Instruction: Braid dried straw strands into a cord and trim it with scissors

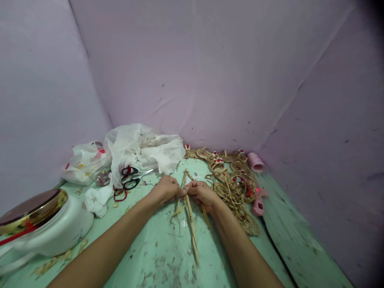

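Observation:
Both my hands meet over the middle of the green table, pinched on a braid of dried plant fibre (191, 224). My left hand (168, 188) grips it from the left, fingers closed. My right hand (201, 193) closes on it from the right, fingertips nearly touching the left ones. A short twisted loop of the braid stands above the fingers, and loose flat strands hang below towards me. Just right of my right hand lies a heap of braided fibre cord (234, 200) with red and white beads among it.
Black-handled scissors (132, 183) lie left, beside white plastic bags (141, 148). A white pot-like container (66, 228) with a round lid stands at the near left. A pink spool (256, 162) and a pink corded tool (258, 204) with a red light sit right. Walls enclose the table (168, 256).

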`<state>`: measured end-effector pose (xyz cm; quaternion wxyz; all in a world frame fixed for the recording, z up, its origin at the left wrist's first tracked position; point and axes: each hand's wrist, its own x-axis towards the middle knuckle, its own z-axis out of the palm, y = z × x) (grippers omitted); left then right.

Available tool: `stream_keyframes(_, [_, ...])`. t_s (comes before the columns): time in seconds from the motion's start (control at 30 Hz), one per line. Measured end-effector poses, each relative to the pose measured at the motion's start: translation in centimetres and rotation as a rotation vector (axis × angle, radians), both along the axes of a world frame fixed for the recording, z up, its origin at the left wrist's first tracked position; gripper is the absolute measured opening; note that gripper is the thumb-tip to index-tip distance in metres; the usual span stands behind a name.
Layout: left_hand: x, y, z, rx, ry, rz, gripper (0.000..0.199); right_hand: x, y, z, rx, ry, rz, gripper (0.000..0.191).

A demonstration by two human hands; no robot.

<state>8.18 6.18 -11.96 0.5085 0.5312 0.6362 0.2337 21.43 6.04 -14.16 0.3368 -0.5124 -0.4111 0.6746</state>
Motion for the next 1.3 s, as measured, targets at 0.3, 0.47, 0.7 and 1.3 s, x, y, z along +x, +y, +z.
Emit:
stream_keyframes(0.3, [-0.6, 0.1, -1.3, -0.175, -0.103, -0.105, 0.026, 0.3, -0.1, 0.1, -0.002, 0.025, 0.061, 0.012])
stream_keyframes(0.47, [-0.6, 0.2, -1.1, -0.134, -0.116, -0.077, 0.025, 0.7, 0.0, -0.2, 0.023, 0.093, 0.118, 0.016])
stream_keyframes(0.7, [-0.1, -0.4, -0.2, -0.092, -0.178, -0.051, 0.019, 0.6, 0.1, -0.1, 0.064, -0.031, 0.129, 0.014])
stream_keyframes(1.3, [0.2, -0.9, -0.7, 0.034, -0.145, -0.02, 0.011, 0.2, -0.1, 0.2, 0.21, -0.254, 0.119, 0.014])
